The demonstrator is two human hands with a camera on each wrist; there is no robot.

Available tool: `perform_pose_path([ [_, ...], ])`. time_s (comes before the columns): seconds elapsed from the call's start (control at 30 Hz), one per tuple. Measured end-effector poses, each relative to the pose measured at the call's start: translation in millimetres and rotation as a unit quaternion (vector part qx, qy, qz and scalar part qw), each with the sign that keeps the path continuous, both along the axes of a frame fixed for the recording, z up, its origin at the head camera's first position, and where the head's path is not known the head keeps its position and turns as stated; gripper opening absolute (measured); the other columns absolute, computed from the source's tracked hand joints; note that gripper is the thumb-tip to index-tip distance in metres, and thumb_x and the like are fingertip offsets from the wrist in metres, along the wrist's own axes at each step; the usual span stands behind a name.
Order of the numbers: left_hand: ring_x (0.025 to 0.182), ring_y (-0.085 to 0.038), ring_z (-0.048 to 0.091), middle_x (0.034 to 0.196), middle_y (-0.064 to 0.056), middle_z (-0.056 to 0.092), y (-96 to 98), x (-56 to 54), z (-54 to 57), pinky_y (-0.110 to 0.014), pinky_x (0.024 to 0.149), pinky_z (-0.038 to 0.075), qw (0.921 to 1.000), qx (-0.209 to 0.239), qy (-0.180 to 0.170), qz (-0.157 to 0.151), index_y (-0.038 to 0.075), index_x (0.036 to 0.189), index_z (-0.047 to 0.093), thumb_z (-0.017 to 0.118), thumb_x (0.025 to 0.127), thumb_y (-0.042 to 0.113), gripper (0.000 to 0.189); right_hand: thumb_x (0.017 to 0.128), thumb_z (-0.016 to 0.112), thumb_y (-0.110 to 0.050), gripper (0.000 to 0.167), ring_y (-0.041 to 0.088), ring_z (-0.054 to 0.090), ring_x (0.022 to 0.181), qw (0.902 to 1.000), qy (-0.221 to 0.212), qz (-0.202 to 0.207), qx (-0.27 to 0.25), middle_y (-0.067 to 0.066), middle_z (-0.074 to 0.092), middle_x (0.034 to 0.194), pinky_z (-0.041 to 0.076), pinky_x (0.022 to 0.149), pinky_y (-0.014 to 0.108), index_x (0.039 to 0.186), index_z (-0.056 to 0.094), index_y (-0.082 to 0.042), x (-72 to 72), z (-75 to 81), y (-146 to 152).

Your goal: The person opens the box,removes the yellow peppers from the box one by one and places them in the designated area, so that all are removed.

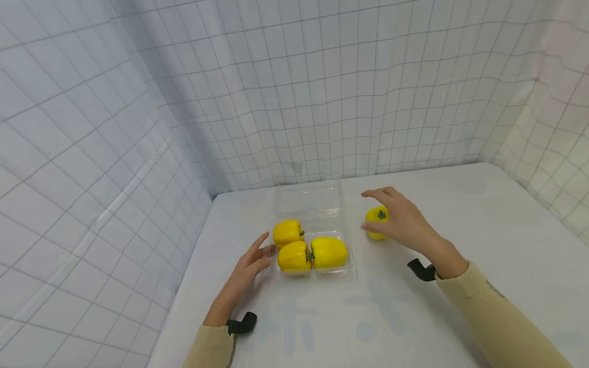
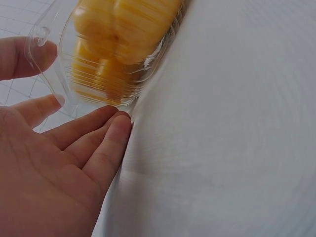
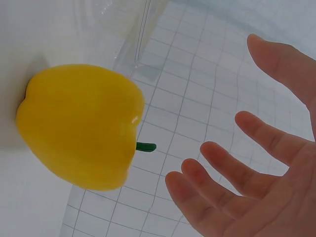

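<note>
Apart — right fingers (image 3: 269,137) above pepper (image 3: 81,128)

Yellow peppers (image 1: 329,252): four are counted, three being contained and one pepper (image 3: 81,127) lying outside | Clear container (image 1: 324,228): one is shown, with one lid (image 1: 308,200) | Left hand (image 1: 249,263) and right hand (image 1: 407,220): two hands are counted | Black wrist devices (image 1: 421,270): two are worn | Beige sleeves (image 1: 497,312): two are visible | Worktop (image 1: 442,204): one is included

Both arms (image 1: 501,319) are stretched toward the far edge of the surface (image 1: 465,225). The left hand (image 1: 250,265) is held nearer the left edge, its fingers (image 2: 101,155) extended. The right hand (image 1: 406,220) is raised above the surface, its thumb (image 3: 284,64) parted widely from the slightly bent fingers.
</note>
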State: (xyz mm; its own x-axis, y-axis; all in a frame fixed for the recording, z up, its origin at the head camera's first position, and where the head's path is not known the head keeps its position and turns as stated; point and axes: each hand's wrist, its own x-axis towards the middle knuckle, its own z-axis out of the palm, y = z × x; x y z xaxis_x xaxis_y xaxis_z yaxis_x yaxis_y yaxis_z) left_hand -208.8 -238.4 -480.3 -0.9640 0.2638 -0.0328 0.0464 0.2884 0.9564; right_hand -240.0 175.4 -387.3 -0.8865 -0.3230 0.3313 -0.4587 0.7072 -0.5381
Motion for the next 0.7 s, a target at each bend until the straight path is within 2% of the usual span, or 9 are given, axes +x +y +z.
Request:
perform_pose_path([
  [0.1,0.140,-0.027,0.043,0.151,-0.010,0.048,-0.3,0.3,-0.6,-0.056,0.111,0.033,1.0000,-0.001,0.002,0.001,0.031,0.160,0.027,0.054,0.104,0.024,0.062,0.082,0.084,-0.036,0.067,0.029,0.054,0.117,0.9998,0.011,0.014,-0.003,0.005,0.053,0.134,0.045,0.096,0.053,0.141,0.056,-0.021,2.0,0.9,-6],
  [0.37,0.140,-0.028,0.043,0.151,-0.011,0.049,-1.5,4.0,-3.7,-0.057,0.112,0.032,1.0000,-0.001,0.002,0.009,0.031,0.160,0.027,0.054,0.104,0.027,0.062,0.082,0.084,-0.033,0.066,0.028,0.053,0.120,0.9988,0.006,0.049,-0.001,0.001,0.052,0.137,0.046,0.096,0.052,0.141,0.055,-0.025,14.8,2.0,-21],
  [0.5,0.140,-0.028,0.043,0.151,-0.011,0.048,-0.7,3.8,-3.9,-0.057,0.111,0.032,1.0000,0.000,0.003,0.007,0.030,0.160,0.027,0.054,0.104,0.025,0.062,0.082,0.084,-0.033,0.066,0.027,0.054,0.119,0.9983,0.005,0.059,0.002,0.000,0.052,0.138,0.047,0.095,0.051,0.141,0.055,-0.026,17.8,-5.6,-30],
  [0.7,0.139,-0.028,0.044,0.150,-0.011,0.049,0.3,1.5,-0.5,-0.056,0.111,0.034,1.0000,-0.004,0.006,0.001,0.030,0.160,0.027,0.053,0.105,0.025,0.062,0.082,0.085,-0.032,0.066,0.024,0.058,0.116,0.9963,0.008,0.085,0.000,-0.001,0.053,0.136,0.052,0.090,0.043,0.141,0.056,-0.022,16.6,-19.9,-43],
])
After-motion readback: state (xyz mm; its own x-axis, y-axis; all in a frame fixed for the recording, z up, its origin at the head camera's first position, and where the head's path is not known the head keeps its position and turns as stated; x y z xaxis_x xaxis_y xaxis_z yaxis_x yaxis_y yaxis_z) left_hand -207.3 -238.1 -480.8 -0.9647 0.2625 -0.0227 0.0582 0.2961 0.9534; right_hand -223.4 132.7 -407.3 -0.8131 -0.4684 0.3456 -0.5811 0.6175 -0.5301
